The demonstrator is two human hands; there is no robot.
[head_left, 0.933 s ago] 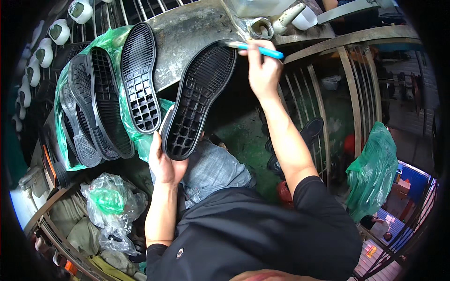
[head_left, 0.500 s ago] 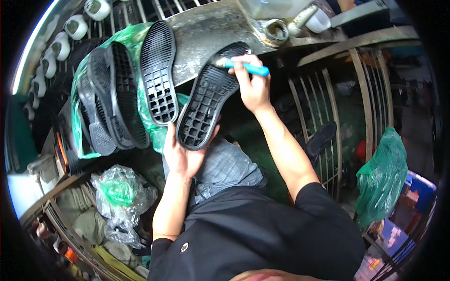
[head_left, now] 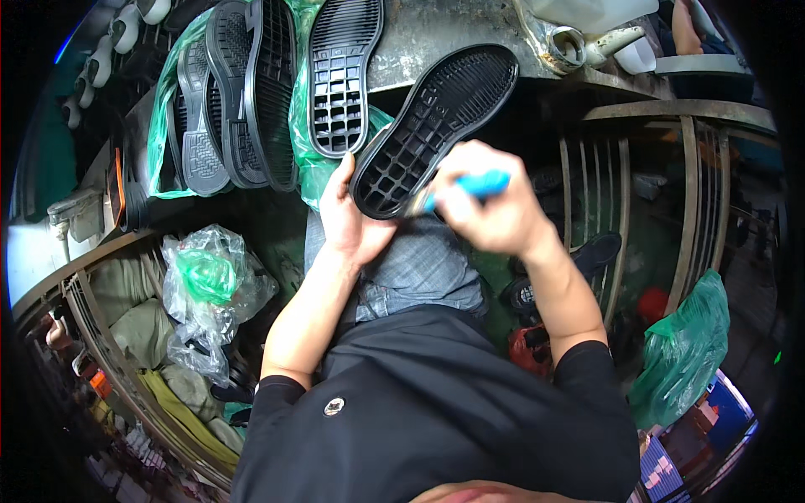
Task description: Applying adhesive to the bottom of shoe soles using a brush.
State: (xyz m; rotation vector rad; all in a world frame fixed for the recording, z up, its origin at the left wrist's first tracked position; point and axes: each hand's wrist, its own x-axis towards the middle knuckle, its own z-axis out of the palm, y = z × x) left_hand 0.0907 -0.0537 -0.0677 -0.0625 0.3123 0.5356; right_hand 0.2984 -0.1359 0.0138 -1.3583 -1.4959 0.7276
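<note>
A black shoe sole (head_left: 426, 126), its gridded inner side up, rests tilted in my left hand (head_left: 356, 225), which grips it by the heel end. My right hand (head_left: 495, 201) is closed around the blue handle of a brush (head_left: 474, 184). The bristles are at the heel's right rim; whether they touch it is hard to tell. Just left of the held sole, a second black sole (head_left: 340, 84) lies grid side up on green plastic. Several more soles (head_left: 243, 101) lean together at the far left.
A worn metal bench (head_left: 419, 42) runs across the back. On its right are a glue-stained pot (head_left: 563, 49) and a pale container (head_left: 595, 8). A clear plastic bag (head_left: 214, 285) lies lower left, a green bag (head_left: 683, 352) hangs at right, beside metal racks (head_left: 625, 226).
The brush has gone from the sole's toe end down to the heel rim, my right hand moving with it. The view has shifted, so the bench and soles appear higher.
</note>
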